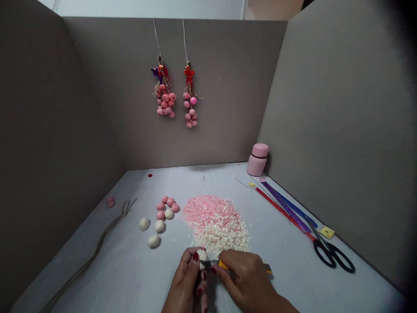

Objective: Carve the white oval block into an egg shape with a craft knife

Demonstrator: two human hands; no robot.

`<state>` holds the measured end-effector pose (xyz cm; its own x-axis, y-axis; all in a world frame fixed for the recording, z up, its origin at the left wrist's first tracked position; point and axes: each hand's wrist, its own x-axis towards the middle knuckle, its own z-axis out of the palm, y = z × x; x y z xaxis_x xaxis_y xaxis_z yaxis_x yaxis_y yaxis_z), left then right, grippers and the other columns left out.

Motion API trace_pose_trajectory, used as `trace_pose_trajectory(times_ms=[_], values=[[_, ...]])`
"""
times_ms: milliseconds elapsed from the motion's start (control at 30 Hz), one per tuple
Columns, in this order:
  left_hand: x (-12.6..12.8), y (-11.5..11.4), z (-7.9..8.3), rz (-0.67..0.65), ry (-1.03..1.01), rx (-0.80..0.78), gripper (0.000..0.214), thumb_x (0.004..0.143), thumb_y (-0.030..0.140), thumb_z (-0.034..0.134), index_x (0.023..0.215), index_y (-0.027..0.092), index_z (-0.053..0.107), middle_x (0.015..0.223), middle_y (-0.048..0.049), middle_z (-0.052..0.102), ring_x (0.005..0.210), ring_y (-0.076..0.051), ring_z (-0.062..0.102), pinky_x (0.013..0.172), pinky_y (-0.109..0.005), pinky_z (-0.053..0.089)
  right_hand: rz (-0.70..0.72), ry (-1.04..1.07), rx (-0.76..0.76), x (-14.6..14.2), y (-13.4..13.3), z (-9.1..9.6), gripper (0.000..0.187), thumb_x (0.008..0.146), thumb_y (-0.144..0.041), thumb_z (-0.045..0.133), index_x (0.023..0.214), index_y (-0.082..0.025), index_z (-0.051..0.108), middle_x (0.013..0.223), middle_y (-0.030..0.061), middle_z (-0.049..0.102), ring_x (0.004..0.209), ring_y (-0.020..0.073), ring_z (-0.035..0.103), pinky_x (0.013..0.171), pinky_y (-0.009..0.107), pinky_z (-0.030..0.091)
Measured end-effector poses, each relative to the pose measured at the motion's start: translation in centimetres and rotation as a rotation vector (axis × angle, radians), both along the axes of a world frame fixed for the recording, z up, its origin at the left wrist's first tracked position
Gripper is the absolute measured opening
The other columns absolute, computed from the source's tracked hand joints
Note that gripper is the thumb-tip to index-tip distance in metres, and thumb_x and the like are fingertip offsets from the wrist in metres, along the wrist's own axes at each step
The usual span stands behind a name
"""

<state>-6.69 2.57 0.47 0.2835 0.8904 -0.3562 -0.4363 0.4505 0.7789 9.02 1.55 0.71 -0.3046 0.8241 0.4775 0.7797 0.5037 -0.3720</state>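
writing: I can't read any brand or label. There's a small dark mark on the table [137, 269] near the back wall, shaped like an "L", too small to be sure. The yellow tags by the strips are unreadable.
left hand: my left hand [185, 284] is at the bottom centre, fingers curled narrow around a white ball [202, 254], pinching it at the fingertips. Red nail polish shows.
right hand: my right hand [246, 282] is closed on a small cutter [224, 264] with a yellow body. Its dark blade points left and touches the white ball.
ball position: held just above the table, at the near edge of the shavings pile [215, 221], between both hands.
pile: pink flakes at the far side, white at the near side.
loose balls: pink balls [167, 205] are clustered left of the pile, with white balls [153, 230] just beside them, nearer to me.
left side: twine strands [104, 237] lie along the table; one pink ball sits apart by the left wall.
right side: black scissors [334, 254], red and purple strips [286, 208], and a pink jar [257, 159] in the far corner.
back wall: two hanging bunches [177, 98] of pink balls with red bows.
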Motion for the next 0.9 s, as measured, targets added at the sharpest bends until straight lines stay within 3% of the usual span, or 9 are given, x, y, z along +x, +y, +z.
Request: trace_pose_trajectory(times_ms=[333,500,900], values=[[0.06,0.00,-0.37,0.035,0.126,0.118,0.054,0.064,0.066,0.066,0.094,0.022,0.054,0.048,0.0116,0.045,0.034,-0.005,0.026,0.030,-0.016,0.024,-0.037,0.010,-0.040,-0.01,0.15,-0.11,0.035,0.097,-0.032,0.038,0.065,-0.021,0.049,0.057,-0.0012,0.058,0.050,0.0134,0.056,0.051,0.025,0.030],[0.04,-0.09,-0.31,0.047,0.197,0.137,0.050,0.067,0.065,0.064,0.092,0.022,0.058,0.047,0.0107,0.042,0.038,-0.004,0.024,0.037,-0.018,0.012,-0.039,0.001,-0.084,0.34,0.28,-0.62,0.033,0.096,-0.032,0.039,0.067,-0.021,0.050,0.060,-0.0009,0.061,0.053,0.0137,0.058,0.052,0.025,0.030],[-0.28,0.19,0.00,0.022,0.123,0.046,0.052,0.062,0.063,0.071,0.090,0.021,0.057,0.049,0.0102,0.048,0.039,-0.003,0.028,0.040,-0.017,0.012,-0.071,0.049,-0.137,0.07,0.56,0.31,0.034,0.093,-0.033,0.039,0.063,-0.021,0.050,0.056,-0.0005,0.060,0.050,0.0141,0.059,0.049,0.025,0.027]])
